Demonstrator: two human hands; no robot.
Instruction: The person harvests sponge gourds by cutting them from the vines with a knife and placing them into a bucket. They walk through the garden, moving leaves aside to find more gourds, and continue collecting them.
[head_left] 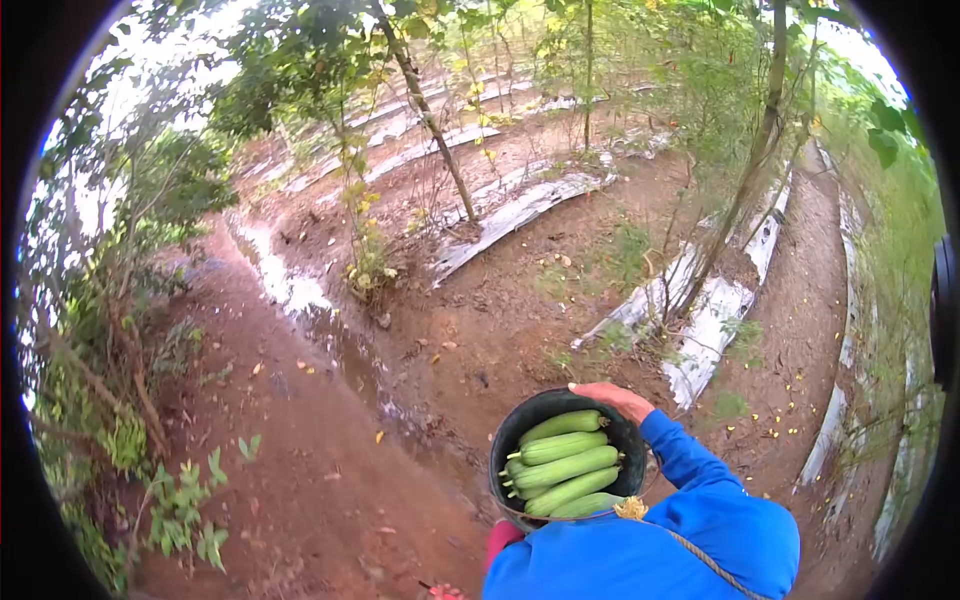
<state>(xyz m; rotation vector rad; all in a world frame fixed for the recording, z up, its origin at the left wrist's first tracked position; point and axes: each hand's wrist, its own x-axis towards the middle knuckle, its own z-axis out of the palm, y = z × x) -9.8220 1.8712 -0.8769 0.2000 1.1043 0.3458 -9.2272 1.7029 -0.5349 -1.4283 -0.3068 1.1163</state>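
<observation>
My right hand (pixel 614 400), at the end of a blue sleeve (pixel 690 455), grips the far right rim of a black bucket (pixel 500 440). Inside the bucket lie several long green luffa gourds (pixel 570 447), stacked side by side with their stems pointing left. The bucket is close against my blue shirt (pixel 610 560), which hides part of its near side. A twisted rope (pixel 715 568) crosses the shirt, with a frayed straw-coloured tuft (pixel 632 508) near the bucket's rim. My left hand does not show.
A narrow, wet ditch (pixel 345 355) runs beside a reddish dirt path (pixel 300 460). Beyond it are soil beds with torn plastic mulch (pixel 530 215) and thin leaning trunks (pixel 430 120). Bushes (pixel 180 510) edge the left, and vines (pixel 890 190) hang on the right.
</observation>
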